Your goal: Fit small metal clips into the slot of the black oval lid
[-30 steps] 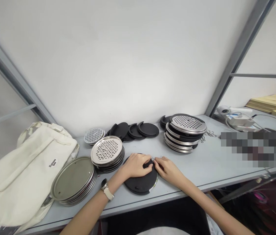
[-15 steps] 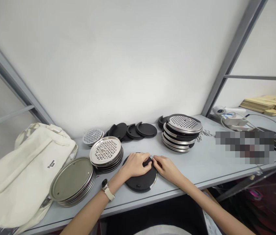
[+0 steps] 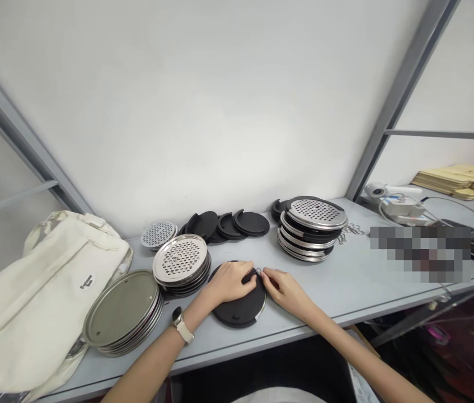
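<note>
Left hand (image 3: 230, 281) grips the black disc (image 3: 240, 309), just right of the perforated stack (image 3: 180, 258); right hand (image 3: 282, 289) pinches a wire loop (image 3: 258, 271). I reckon a slack pinch could let something so thin slip.

— And the left hand (image 3: 231, 281) lies over the black disc (image 3: 240, 312)!
— Right hand (image 3: 284, 287) at its rim, fingertips pinching a small wire (image 3: 258, 271)!
— What's around them?
— Green plates (image 3: 122, 309) and graters (image 3: 180, 259) to the left, a mixed stack (image 3: 313, 229) behind, to the right!
</note>
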Demonstrator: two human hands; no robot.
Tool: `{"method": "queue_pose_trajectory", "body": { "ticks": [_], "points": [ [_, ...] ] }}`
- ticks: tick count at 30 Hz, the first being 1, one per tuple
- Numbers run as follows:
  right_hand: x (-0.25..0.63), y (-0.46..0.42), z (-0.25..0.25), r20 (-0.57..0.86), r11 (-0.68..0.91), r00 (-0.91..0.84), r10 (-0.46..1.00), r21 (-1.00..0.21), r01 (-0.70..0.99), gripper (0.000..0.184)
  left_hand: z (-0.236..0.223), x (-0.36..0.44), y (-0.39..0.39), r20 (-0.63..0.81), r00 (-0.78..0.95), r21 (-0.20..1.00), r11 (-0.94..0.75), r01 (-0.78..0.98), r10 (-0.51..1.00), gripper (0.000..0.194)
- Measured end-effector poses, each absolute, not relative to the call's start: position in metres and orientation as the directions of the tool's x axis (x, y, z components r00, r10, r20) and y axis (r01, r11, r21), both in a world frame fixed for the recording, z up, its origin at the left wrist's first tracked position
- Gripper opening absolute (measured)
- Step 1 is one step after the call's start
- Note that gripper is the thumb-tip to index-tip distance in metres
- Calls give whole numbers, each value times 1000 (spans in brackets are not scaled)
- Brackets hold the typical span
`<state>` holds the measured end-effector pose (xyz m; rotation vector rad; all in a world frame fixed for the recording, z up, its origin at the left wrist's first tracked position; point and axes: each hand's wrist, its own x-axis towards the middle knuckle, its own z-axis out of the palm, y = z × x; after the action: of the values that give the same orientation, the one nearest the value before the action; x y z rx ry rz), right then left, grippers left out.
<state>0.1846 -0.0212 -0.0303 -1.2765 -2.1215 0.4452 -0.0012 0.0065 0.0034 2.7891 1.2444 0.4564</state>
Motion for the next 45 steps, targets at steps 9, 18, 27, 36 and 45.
{"method": "queue_pose_trajectory", "body": {
  "ticks": [9,18,27,36,45],
  "points": [
    [184,-20,-32,318,508,-397,861,-517,689,31,4,-2,0,238,734,184,-772,609,636,10],
    [185,-21,-30,316,514,-405,858,-512,688,32,4,-2,0,239,718,189,-756,627,654,12],
    [185,-20,-32,318,510,-400,860,-498,701,30,6,-1,-1,237,683,197,-723,662,691,13],
    [185,-20,-32,316,495,-382,868,-506,706,29,5,0,-1,236,677,206,-716,666,697,11],
    [185,-20,-32,309,483,-372,875,-511,711,29,6,0,-1,247,695,199,-737,646,676,10]
  ]
}}
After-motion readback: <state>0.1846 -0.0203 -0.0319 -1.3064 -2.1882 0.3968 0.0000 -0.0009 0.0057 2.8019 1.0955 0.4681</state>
